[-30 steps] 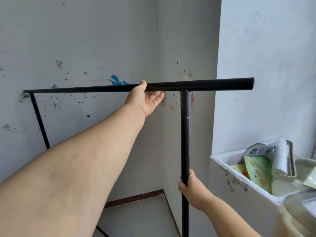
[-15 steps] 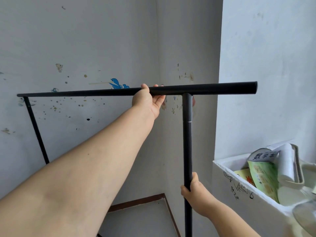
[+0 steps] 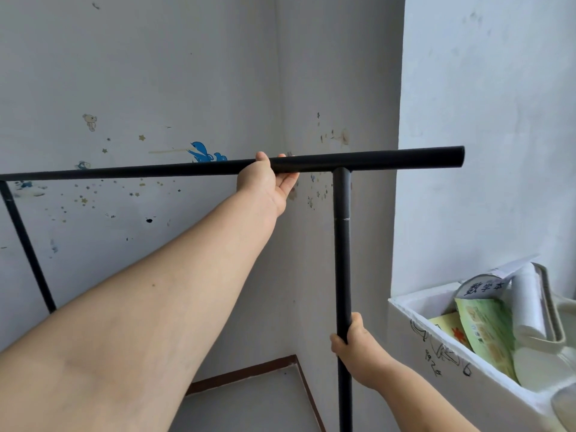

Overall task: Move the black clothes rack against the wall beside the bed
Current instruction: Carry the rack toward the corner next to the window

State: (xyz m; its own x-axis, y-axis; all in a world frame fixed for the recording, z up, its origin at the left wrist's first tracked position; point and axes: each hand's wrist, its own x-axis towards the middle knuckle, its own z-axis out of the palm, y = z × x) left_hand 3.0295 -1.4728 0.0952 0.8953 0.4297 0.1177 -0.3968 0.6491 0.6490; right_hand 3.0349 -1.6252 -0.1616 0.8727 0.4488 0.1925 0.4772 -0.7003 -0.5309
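The black clothes rack [image 3: 389,159] stands in a room corner, its bare top bar running from the left edge to the right. One upright drops near the right end and another shows at the far left. My left hand [image 3: 268,182] is wrapped around the top bar just left of the right upright. My right hand [image 3: 353,341] grips that right upright low down. The rack's feet are out of view, and no bed is visible.
Grey walls with small stickers [image 3: 204,152] meet in a corner behind the rack. A white foam box [image 3: 436,338] holding booklets and a paper roll sits close to the right of the upright. The floor with a brown skirting strip [image 3: 243,374] shows below.
The rack's top bar has levelled and shifted left in view. My left hand's fingers have curled fully over the bar. My right hand keeps its hold on the upright.
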